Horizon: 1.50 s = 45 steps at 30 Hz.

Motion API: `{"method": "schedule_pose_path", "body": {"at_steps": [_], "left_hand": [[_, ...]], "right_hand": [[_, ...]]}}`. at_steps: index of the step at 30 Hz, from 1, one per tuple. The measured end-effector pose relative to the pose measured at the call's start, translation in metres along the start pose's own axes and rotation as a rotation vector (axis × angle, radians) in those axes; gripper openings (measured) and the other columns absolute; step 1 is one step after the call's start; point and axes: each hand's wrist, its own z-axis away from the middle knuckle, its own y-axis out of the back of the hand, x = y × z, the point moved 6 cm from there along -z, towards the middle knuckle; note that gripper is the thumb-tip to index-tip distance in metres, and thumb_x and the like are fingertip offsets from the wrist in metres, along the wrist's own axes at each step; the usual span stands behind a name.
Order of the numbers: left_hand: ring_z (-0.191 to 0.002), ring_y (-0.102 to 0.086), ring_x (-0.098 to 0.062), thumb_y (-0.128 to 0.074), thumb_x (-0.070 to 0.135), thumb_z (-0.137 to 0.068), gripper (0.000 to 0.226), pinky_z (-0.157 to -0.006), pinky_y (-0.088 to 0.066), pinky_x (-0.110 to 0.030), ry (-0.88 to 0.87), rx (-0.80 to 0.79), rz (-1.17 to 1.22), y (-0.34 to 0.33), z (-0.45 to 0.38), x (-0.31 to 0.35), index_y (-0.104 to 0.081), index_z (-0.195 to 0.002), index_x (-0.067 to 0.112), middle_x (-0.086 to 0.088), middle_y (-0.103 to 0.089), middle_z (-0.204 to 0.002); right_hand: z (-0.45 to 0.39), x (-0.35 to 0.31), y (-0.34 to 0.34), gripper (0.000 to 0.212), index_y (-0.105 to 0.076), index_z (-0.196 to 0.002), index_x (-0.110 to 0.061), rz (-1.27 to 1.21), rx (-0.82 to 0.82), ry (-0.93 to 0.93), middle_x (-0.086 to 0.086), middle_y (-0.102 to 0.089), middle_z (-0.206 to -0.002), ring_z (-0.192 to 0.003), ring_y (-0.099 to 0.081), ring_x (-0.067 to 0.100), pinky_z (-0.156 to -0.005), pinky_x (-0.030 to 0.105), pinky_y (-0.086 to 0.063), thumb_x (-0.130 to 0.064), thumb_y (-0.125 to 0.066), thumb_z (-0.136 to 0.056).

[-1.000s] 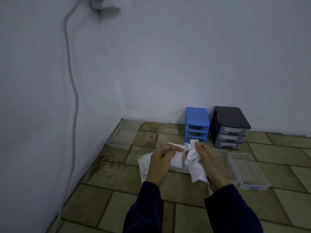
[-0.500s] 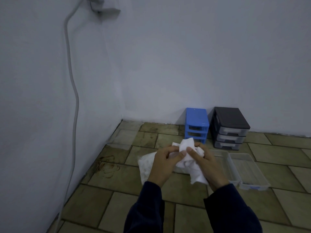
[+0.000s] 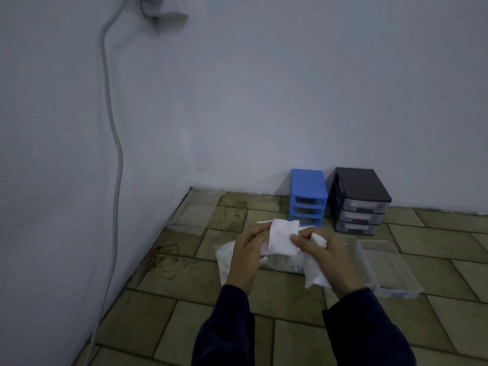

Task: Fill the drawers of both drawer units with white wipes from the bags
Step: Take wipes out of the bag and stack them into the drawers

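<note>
Left hand (image 3: 244,256) and right hand (image 3: 327,256) both pinch one flat, soft white wipe (image 3: 281,240) by its side edges, held mid-air over the tiled floor (image 3: 163,320). More crumpled wipes (image 3: 315,276) bunch under the right grip. Clear crinkly bag (image 3: 284,262) lies below. Blue drawer unit (image 3: 307,196) and black drawer unit (image 3: 360,200) stand side by side against the wall; two clear rectangular plastic drawers (image 3: 390,262) sit on the floor right of the hands.
</note>
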Motion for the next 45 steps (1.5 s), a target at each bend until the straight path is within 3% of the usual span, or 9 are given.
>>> {"method": "schedule_pose_path", "body": {"at_steps": [8, 15, 19, 23, 28, 35, 38, 41, 45], "left_hand": [[-0.088, -0.064, 0.003, -0.048, -0.008, -0.089, 0.037, -0.070, -0.051, -0.014, -0.126, -0.076, -0.096, -0.003, -0.002, 0.000, -0.061, -0.101, 0.024, 0.018, -0.071, -0.091], [-0.097, -0.059, -0.005, -0.046, -0.001, -0.094, 0.052, -0.070, -0.052, -0.015, -0.081, -0.066, -0.127, -0.003, -0.005, -0.008, -0.066, -0.097, 0.047, 0.003, -0.060, -0.110], [-0.089, -0.065, -0.007, -0.048, 0.015, -0.095, 0.021, -0.074, -0.056, -0.025, -0.012, -0.068, 0.010, -0.007, -0.001, -0.007, -0.065, -0.101, 0.025, 0.007, -0.070, -0.097], [-0.105, -0.060, -0.021, -0.045, 0.012, -0.097, 0.024, -0.089, -0.053, -0.038, -0.030, -0.058, -0.031, -0.005, -0.001, -0.010, -0.062, -0.108, 0.025, -0.007, -0.063, -0.117], [-0.102, -0.059, -0.016, -0.045, 0.004, -0.096, 0.032, -0.083, -0.054, -0.035, -0.098, 0.015, -0.003, 0.001, 0.000, -0.009, -0.052, -0.113, 0.030, 0.005, -0.060, -0.113], [-0.085, -0.054, -0.017, -0.043, -0.008, -0.092, 0.037, -0.072, -0.046, -0.029, -0.198, 0.134, -0.142, 0.019, -0.003, -0.006, -0.055, -0.068, 0.017, 0.000, -0.058, -0.085], [-0.087, -0.060, -0.007, -0.044, -0.011, -0.088, 0.048, -0.078, -0.049, -0.029, -0.199, 0.069, -0.164, 0.012, -0.003, -0.005, -0.068, -0.067, 0.025, 0.010, -0.067, -0.088], [-0.102, -0.061, -0.014, -0.057, -0.005, -0.086, 0.035, -0.085, -0.049, -0.024, -0.190, 0.002, -0.127, -0.001, -0.005, -0.003, -0.071, -0.083, 0.027, -0.004, -0.067, -0.106], [-0.097, -0.063, -0.011, -0.071, 0.014, -0.081, 0.016, -0.087, -0.050, -0.024, -0.192, -0.076, -0.191, -0.013, -0.002, 0.001, -0.073, -0.083, 0.030, 0.004, -0.071, -0.095]], "right_hand": [[-0.001, -0.001, -0.005, 0.019, -0.063, -0.064, -0.010, 0.048, 0.002, 0.033, -0.010, -0.061, -0.056, -0.055, -0.054, -0.001, -0.052, 0.007, -0.041, -0.014, -0.068, -0.082], [-0.003, 0.009, -0.001, 0.017, -0.065, -0.068, -0.009, 0.095, 0.032, 0.001, 0.002, -0.063, -0.069, -0.064, -0.057, 0.008, -0.059, 0.017, -0.043, -0.017, -0.069, -0.081], [-0.002, 0.008, -0.002, 0.015, -0.065, -0.071, -0.005, 0.113, 0.022, 0.004, 0.004, -0.064, -0.072, -0.063, -0.058, 0.004, -0.056, 0.012, -0.043, -0.016, -0.069, -0.081], [-0.001, 0.006, -0.003, 0.015, -0.064, -0.071, -0.005, 0.121, 0.014, -0.002, 0.003, -0.063, -0.071, -0.060, -0.056, 0.001, -0.054, 0.009, -0.042, -0.015, -0.070, -0.080], [0.001, 0.005, -0.003, 0.003, -0.062, -0.084, -0.007, 0.023, 0.045, -0.047, 0.002, -0.060, -0.084, -0.074, -0.055, 0.009, -0.050, 0.007, -0.043, -0.005, -0.062, -0.085], [0.001, 0.006, -0.001, 0.028, -0.055, -0.093, -0.013, -0.294, 0.013, -0.162, 0.009, -0.062, -0.078, -0.060, -0.061, 0.011, -0.050, 0.016, -0.049, 0.008, -0.037, -0.090], [0.000, 0.007, -0.003, 0.020, -0.058, -0.100, -0.016, -0.308, 0.018, -0.131, 0.011, -0.065, -0.095, -0.076, -0.064, 0.014, -0.060, 0.018, -0.051, -0.002, -0.045, -0.092], [0.000, 0.008, -0.003, 0.016, -0.059, -0.105, -0.018, -0.307, 0.023, -0.130, 0.010, -0.065, -0.105, -0.091, -0.062, 0.022, -0.070, 0.028, -0.051, -0.018, -0.052, -0.091], [0.000, 0.007, -0.003, 0.030, -0.060, -0.106, -0.016, -0.303, 0.016, -0.106, 0.013, -0.067, -0.108, -0.094, -0.065, 0.026, -0.077, 0.035, -0.053, -0.030, -0.058, -0.079]]}}
